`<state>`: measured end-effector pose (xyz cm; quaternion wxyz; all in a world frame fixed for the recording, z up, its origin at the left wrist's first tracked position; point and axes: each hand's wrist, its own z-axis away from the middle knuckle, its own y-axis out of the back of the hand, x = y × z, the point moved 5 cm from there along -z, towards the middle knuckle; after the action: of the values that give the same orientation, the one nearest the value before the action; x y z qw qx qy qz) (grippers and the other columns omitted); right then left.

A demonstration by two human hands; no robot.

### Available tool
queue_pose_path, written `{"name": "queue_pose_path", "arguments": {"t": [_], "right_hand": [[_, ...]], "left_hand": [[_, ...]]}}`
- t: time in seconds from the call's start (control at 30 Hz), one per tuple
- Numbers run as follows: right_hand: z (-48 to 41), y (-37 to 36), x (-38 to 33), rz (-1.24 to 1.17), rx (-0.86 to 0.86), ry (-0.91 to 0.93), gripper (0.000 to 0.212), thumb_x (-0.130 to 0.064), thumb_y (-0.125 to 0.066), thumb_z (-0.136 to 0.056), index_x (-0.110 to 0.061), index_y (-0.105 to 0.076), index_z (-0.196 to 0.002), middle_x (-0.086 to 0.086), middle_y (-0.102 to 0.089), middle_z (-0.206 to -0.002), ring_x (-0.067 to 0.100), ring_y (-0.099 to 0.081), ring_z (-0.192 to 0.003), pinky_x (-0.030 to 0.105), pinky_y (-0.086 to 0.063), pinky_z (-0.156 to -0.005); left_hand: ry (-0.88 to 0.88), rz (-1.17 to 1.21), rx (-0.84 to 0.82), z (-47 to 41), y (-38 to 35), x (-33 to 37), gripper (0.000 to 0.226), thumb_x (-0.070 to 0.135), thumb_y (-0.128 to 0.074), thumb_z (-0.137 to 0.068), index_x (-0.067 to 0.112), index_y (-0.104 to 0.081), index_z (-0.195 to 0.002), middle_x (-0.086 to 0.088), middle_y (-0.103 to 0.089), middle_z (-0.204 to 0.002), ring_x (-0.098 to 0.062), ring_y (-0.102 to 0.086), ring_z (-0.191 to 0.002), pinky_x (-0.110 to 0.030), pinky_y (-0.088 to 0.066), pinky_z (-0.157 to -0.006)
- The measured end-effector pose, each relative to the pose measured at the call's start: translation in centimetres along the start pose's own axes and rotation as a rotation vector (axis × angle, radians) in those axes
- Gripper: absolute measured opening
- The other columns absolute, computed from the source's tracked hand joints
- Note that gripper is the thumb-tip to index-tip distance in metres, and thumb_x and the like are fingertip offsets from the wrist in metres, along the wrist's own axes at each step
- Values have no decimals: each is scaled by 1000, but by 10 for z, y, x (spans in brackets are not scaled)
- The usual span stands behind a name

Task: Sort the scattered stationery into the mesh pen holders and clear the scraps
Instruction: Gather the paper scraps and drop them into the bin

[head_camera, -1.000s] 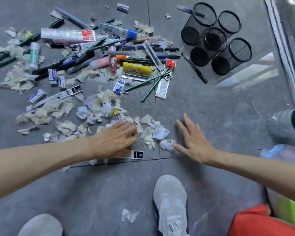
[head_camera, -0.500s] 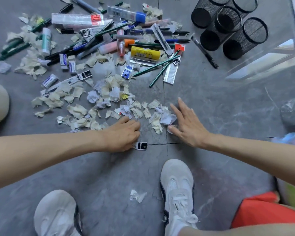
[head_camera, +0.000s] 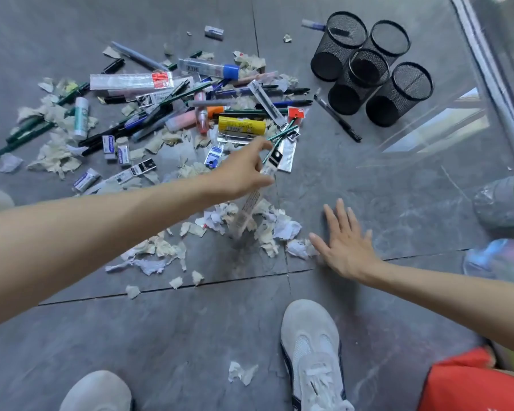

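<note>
Soft, even daylight fills the scene, with a pale bright reflection on the glossy grey floor (head_camera: 190, 336) toward its upper right corner and only faint, short shadows. The left hand (head_camera: 241, 170) and the clear packet (head_camera: 251, 203) it holds are smeared by motion blur. The 2 floor seams (head_camera: 190, 285) bow, and things at the right edge look soft.

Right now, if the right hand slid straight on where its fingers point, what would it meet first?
Ahead of the right hand is bare floor, then probably the silver packet at the pile's edge; the exact line is uncertain.
</note>
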<state>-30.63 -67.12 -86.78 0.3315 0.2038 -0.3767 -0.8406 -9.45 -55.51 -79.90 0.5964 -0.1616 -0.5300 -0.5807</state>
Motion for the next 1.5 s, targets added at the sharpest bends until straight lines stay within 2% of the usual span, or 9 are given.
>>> {"name": "queue_pose_path", "arguments": {"t": [0.1, 0.2, 0.47, 0.67, 0.9, 1.0, 1.17, 1.27, 1.5], "right_hand": [[-1, -15, 21, -128, -62, -236, 74, -66, -24, -91, -35, 10, -149, -5, 33, -153, 18, 23, -143, 62, -5, -113], [4, -24, 16, -211, -60, -223, 70, -62, -24, -94, -37, 14, -147, -4, 36, -151, 17, 28, -141, 60, 0, -114], [6, -33, -38, -374, -48, 29, 72, -51, -26, -98, -25, 20, -148, 1, 40, -148, 15, 34, -138, 36, 15, -114], [-1, -28, -75, -228, -113, 373, 81, -50, -34, -97, -24, 26, -145, -7, 43, -144, 9, 37, -135, 28, 16, -113], [5, -30, -125, 12, -124, 784, 85, -26, -49, -96, -16, 19, -145, -3, 32, -148, 7, 26, -139, 14, 14, -112], [7, -33, -139, 102, -110, 912, 80, -25, -51, -95, -9, 7, -149, -2, 27, -148, 10, 21, -141, 14, 14, -113], [6, -32, -144, 217, 5, 1079, 72, -33, -42, -95, 1, -8, -148, 12, 6, -153, 16, 7, -144, 26, 6, -118], [5, -32, -132, 246, 32, 1032, 74, -53, -24, -95, -11, 7, -148, 3, 14, -154, 17, 9, -145, 39, -2, -119], [5, -27, -89, 276, 0, 870, 83, -39, -49, -94, -14, 9, -149, 9, 15, -157, 21, 12, -145, 43, 2, -118]], "left_hand": [[167, 203, 169, -25, 15, -9, 65, 7, -63, -87, 16, -28, -141, -5, -52, -102, -10, -50, -69, -19, -42, -52], [317, 397, 262, -42, 20, -18, 71, 3, -62, -87, 16, -21, -144, -13, -55, -108, -11, -53, -65, -15, -39, -40], [343, 835, 462, -58, 28, -30, 58, -4, -53, -90, 14, -29, -140, -14, -61, -109, -15, -68, -73, -23, -56, -70], [227, 147, 306, -16, 16, -48, 37, 4, -52, -91, 12, -42, -126, -6, -57, -83, -20, -58, -73, -38, -50, -69], [-308, -574, 67, 96, -50, -81, 9, 16, -44, -84, 14, -48, -92, -7, -51, -89, -28, -54, -74, -41, -48, -57], [-446, -633, -106, 137, -87, -92, 9, 24, -45, -90, 17, -49, -85, 0, -53, -86, -17, -49, -69, -40, -49, -65], [-786, -822, -288, 172, -136, -114, 29, 29, -39, -94, 13, -54, -112, -12, -49, -124, -27, -49, -106, -37, -39, -88], [-881, -858, -377, 182, -153, -108, 38, 25, -32, -92, 15, -51, -124, -12, -49, -134, -26, -46, -122, -37, -32, -95], [-888, -938, -379, 201, -173, -118, 44, 38, -33, -92, 12, -51, -123, -13, -54, -132, -26, -50, -124, -41, -28, -100]]}}
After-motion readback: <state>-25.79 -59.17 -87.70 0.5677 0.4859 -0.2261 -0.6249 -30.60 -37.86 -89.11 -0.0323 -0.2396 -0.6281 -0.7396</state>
